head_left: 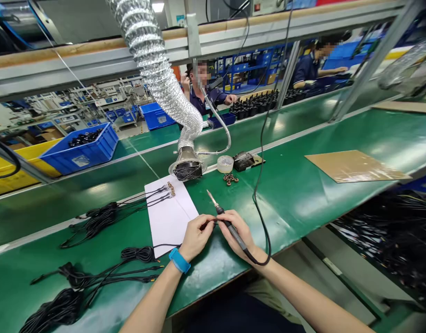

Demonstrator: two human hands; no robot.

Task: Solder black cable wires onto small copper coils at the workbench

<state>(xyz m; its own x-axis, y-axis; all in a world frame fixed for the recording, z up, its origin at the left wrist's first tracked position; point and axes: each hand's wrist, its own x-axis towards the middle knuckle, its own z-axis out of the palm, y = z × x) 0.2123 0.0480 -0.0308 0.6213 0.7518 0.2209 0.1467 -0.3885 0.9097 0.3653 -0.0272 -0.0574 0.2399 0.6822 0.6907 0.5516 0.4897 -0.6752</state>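
Near centre, right hand [246,231] grip holds soldering iron [234,235], tip [209,194] far, likely keeping heat clear; left hand [195,237] grip pinches cable [168,244], probably steadying it.

Head camera: 1 view, worn on the person's head, facing forward and down
Worktop [289,203]: seen obliquely from above its near edge, which slants across the view
Grips: left grip [198,236] and right grip [243,228], near the lens
Far edge: the view runs past it to a co-worker [218,96], well farther off
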